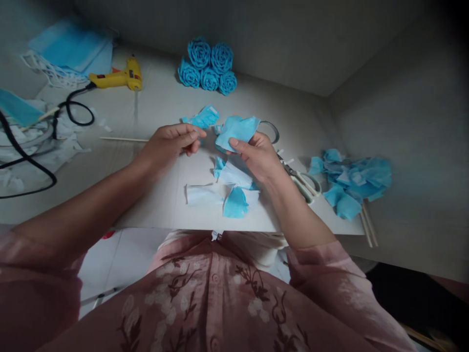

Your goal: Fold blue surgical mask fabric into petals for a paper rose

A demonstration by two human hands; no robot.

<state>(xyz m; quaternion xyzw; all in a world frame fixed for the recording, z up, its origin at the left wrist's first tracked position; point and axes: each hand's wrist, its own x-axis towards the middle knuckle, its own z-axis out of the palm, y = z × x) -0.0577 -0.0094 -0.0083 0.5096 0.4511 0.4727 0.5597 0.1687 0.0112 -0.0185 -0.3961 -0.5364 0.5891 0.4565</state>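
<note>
Just above the middle of the view, taken here as the centre of the clock, a light-blue sheet (240, 131) is gripped by the right hand (262, 154), whose thumb presses on its near face with the fingers behind. The sheet is held above a pale surface (157, 107), its edges curling. Near it at 9 o'clock is the left hand (164, 142), apart from the sheet, with fingers curled and thumb close to the forefinger; I cannot tell whether anything small is pinched there.

At 10 o'clock, just past the left fingertips, lies a crumpled blue piece (205, 117). Farther out the same way are a yellow glue gun (113, 79) and, beyond it, a stack of blue face masks (71, 46) with white loops. Toward 11 o'clock five blue rosettes (209, 79) are stacked, two on three. A thin stick (124, 139) lies at 9 o'clock, reaching behind the left hand. At 6 o'clock are loose cut pieces (235, 202), some white and some blue. Scissors (309, 188) lie at 4 o'clock beside the right wrist; farther out, between 3 and 4, is a heap of blue pieces (366, 176), with wooden sticks (365, 226) poking out below.
</note>
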